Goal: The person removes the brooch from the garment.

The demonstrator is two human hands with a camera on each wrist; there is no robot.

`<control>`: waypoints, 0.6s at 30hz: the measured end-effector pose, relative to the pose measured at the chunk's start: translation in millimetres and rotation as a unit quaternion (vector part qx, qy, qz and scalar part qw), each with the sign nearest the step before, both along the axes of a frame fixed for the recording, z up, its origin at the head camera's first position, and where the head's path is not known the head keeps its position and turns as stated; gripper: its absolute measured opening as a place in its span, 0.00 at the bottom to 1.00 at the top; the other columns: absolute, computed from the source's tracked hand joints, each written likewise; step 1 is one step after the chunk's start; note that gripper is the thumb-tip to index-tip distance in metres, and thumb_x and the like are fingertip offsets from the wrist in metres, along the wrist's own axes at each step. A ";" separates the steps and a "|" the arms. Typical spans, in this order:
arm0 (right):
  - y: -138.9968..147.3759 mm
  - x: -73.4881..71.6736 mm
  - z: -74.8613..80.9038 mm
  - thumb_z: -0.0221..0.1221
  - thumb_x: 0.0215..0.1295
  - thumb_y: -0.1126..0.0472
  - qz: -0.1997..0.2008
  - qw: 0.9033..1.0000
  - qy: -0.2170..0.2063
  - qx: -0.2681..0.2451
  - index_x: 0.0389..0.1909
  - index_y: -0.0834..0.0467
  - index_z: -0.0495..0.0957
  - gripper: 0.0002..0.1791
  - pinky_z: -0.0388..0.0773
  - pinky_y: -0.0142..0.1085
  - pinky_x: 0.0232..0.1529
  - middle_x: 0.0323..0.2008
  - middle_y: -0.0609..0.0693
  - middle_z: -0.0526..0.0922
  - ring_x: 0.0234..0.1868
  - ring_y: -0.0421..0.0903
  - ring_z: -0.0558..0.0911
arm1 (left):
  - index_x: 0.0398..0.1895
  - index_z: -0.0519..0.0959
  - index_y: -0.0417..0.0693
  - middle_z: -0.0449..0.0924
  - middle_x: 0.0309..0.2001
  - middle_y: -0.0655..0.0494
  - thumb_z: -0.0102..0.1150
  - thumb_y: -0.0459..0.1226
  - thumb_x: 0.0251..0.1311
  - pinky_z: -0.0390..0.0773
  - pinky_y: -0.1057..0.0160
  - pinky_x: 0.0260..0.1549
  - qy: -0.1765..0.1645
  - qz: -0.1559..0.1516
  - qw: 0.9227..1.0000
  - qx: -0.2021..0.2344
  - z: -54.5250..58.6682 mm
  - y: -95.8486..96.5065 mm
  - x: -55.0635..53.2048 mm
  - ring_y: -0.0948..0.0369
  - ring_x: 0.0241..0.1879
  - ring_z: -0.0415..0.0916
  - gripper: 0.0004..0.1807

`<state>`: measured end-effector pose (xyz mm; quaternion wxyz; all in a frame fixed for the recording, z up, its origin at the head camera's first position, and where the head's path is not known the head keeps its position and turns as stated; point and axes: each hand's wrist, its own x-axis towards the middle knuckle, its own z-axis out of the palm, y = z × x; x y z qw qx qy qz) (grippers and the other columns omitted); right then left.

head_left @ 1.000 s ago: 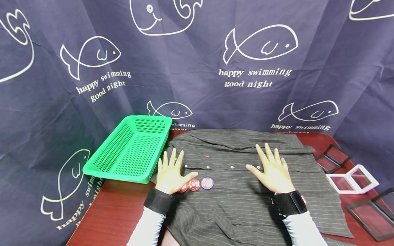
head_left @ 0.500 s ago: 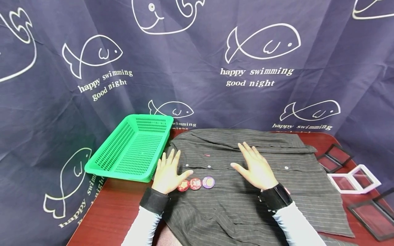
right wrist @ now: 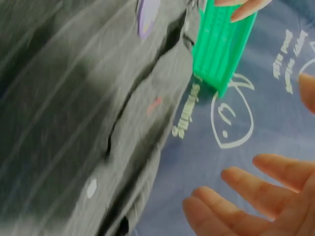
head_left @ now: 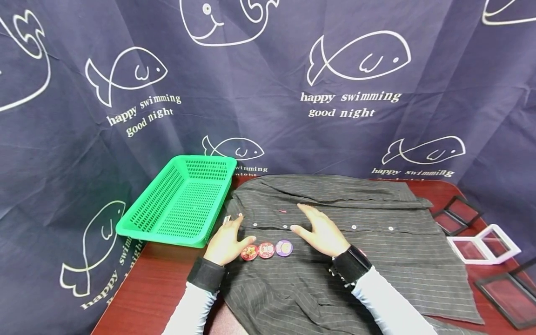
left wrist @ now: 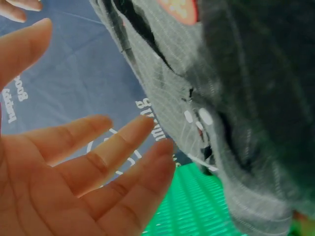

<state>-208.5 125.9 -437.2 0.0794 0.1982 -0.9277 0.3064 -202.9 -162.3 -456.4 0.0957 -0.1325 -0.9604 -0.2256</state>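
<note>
Pinstriped shirt (head_left: 299, 274) below left hand (head_left: 224, 243) and right hand (head_left: 323, 235), fingers loosely apart; bare tabletop (head_left: 157, 274) off near edge of green basket (head_left: 159, 237).

Head view, 1: high, facing forward and down, farthest off. Wrist views, 2: low, close, turned sideways; both share striped shirt (head_left: 318, 279) and green basket (head_left: 184, 209).

The person stretches both arms out in front. The white-sleeved left arm (head_left: 190, 309) leans in just a little, and the right arm (head_left: 387, 302), white-sleeved too, slants in more. The left grip is a bare hand (head_left: 224, 242), its fingers (left wrist: 106, 152) spread and a bit bent, its thumb poking out sideways. The right grip is also a bare hand (head_left: 321, 233). I can see its loose fingers reach forward and inward, thumb held away from them.
</note>
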 end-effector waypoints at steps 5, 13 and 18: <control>-14.5 -0.8 -3.1 0.66 0.60 0.49 0.005 1.000 -0.002 -0.010 0.66 0.64 0.69 0.37 0.71 0.54 0.62 0.61 0.62 0.76 0.62 0.59 0.76 | 0.56 0.76 0.32 0.79 0.53 0.35 0.68 0.47 0.54 0.75 0.46 0.56 -0.021 -0.008 1.000 0.005 -3.2 -0.4 0.6 0.42 0.55 0.77 0.33; -35.4 -1.5 -12.3 0.67 0.59 0.51 0.021 0.999 -0.034 -0.032 0.58 0.63 0.76 0.29 0.78 0.47 0.48 0.49 0.56 0.83 0.48 0.53 0.82 | 0.41 0.80 0.35 0.81 0.35 0.42 0.72 0.45 0.49 0.77 0.49 0.41 -0.025 -0.015 1.000 -0.001 -9.9 -0.9 1.7 0.49 0.38 0.79 0.24; -48.1 -3.3 -19.2 0.68 0.58 0.54 0.047 0.997 -0.041 -0.041 0.53 0.62 0.78 0.25 0.78 0.40 0.42 0.42 0.53 0.84 0.40 0.47 0.82 | 0.35 0.79 0.37 0.78 0.29 0.47 0.73 0.45 0.46 0.74 0.54 0.34 -0.039 -0.019 0.999 -0.009 -12.2 -0.3 0.7 0.54 0.31 0.74 0.21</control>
